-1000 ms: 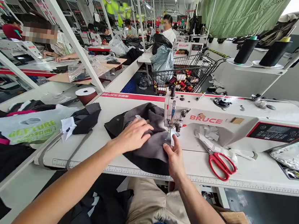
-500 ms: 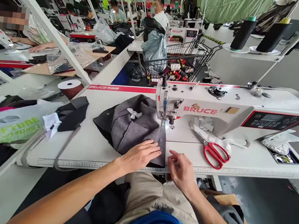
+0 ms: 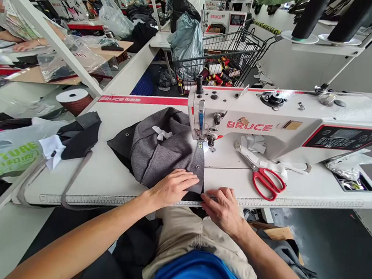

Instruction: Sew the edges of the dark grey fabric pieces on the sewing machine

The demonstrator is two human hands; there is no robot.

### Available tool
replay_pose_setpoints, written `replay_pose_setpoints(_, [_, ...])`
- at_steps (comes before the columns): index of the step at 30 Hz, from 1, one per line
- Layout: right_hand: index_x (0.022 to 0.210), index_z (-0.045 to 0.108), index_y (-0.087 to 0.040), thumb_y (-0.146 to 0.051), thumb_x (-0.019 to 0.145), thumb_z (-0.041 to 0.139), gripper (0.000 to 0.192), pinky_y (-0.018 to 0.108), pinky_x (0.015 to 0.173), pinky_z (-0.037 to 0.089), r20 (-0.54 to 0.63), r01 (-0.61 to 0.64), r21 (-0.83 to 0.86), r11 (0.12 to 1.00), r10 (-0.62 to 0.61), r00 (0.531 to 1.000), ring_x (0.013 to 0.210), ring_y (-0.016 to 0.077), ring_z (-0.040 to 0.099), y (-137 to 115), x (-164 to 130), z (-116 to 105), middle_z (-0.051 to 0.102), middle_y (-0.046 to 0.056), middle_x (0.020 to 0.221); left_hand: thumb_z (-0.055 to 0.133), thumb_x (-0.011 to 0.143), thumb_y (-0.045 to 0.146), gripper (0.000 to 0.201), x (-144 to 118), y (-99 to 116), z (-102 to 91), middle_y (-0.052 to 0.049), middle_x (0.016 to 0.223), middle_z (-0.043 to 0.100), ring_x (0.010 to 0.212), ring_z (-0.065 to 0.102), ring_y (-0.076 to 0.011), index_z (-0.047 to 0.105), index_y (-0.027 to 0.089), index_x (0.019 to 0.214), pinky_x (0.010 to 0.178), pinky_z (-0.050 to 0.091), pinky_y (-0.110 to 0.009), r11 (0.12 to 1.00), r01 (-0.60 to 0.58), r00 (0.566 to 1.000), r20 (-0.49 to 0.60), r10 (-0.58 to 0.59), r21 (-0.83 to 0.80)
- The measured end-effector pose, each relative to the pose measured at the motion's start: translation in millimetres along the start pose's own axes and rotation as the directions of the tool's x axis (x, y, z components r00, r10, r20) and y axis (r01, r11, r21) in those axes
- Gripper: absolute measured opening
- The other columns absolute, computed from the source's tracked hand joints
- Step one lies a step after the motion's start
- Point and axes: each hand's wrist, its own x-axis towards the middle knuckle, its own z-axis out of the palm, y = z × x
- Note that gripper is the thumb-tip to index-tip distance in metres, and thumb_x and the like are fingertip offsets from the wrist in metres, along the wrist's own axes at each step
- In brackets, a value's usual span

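A dark grey fabric piece (image 3: pixel 157 154) with black edges, metal eyelets and a small white strip lies on the sewing machine table. Its right edge runs under the presser foot (image 3: pixel 200 145) of the white sewing machine (image 3: pixel 248 125). My left hand (image 3: pixel 174 186) rests flat on the fabric near the table's front edge, fingers stretched out together. At the fabric's lower right corner, my right hand (image 3: pixel 222 208) has its fingers curled, with thumb and fingertips closed on the black edge. Red-handled scissors (image 3: pixel 267 184) lie to the right of this hand.
White scraps (image 3: pixel 252 144) lie under the machine arm. Black and white cloth pieces (image 3: pixel 81 138) and a printed plastic bag (image 3: pixel 5 149) are on the left. Behind the table stands a wire cart (image 3: pixel 231 50) with thread spools. Thread cones (image 3: pixel 311 19) stand above right. Other people sit at machines farther back.
My right hand has moved left onto the fabric's lower right corner and closed its fingers there. My left hand stays on the fabric. The view has tilted down slightly.
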Motion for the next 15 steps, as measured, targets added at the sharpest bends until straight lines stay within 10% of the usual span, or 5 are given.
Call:
replay_pose_setpoints(8, [0.125, 0.059, -0.02, -0.023, 0.096, 0.051, 0.031, 0.036, 0.076, 0.045, 0.087, 0.112, 0.018, 0.994, -0.113, 0.99, 0.084, 0.0213, 0.05, -4, 31, -11, 0.063, 0.008, 0.12, 0.041, 0.095, 0.016, 0.021, 8, 2, -11.5, -0.008, 0.111, 0.068, 0.104, 0.066, -0.0157, 0.057, 0.015, 0.11, 0.093, 0.055, -0.029, 0.958, 0.231, 0.964, -0.094, -0.249, -0.17])
replay_pose_setpoints(15, [0.108, 0.062, -0.02, -0.011, 0.093, 0.05, 0.022, 0.028, 0.066, 0.045, 0.215, 0.145, 0.019, 0.989, -0.145, 0.966, 0.083, 0.0196, 0.051, 1, 54, -11, 0.063, 0.007, 0.098, 0.044, 0.086, 0.008, 0.034, 14, -5, -20.0, -0.013, 0.117, 0.066, 0.128, 0.051, -0.0244, 0.056, 0.013, 0.117, 0.112, 0.04, -0.05, 0.998, 0.071, 0.992, -0.103, -0.07, 0.003])
